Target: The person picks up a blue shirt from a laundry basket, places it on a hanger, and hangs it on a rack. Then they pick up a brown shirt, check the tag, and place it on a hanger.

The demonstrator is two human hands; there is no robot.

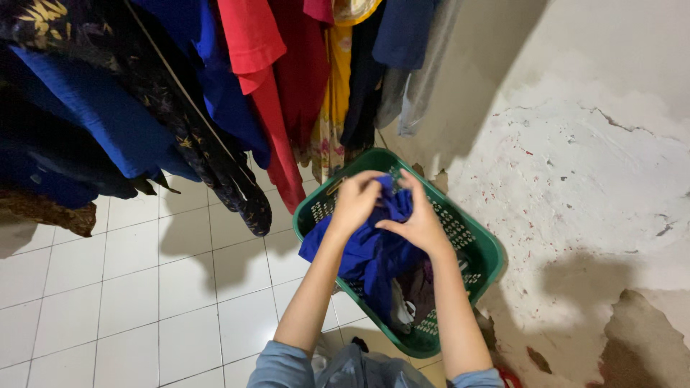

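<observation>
Both of my hands grip a bright blue garment [374, 251] over a green plastic laundry basket [478, 248]. My left hand [354, 201] pinches the cloth at its upper left. The upper right edge of the fabric is held by my right hand [420, 223]. The garment hangs down between my forearms into the basket. Under it, at the near end of the basket, lie dark and white clothes [410, 305].
Hanging clothes fill the top: dark patterned and blue ones [108, 108] at left, a red shirt [273, 86], a yellow flowered piece [334, 108], dark and grey ones [402, 65]. White floor tiles [144, 287] lie at left. A peeling white wall [575, 179] stands at right.
</observation>
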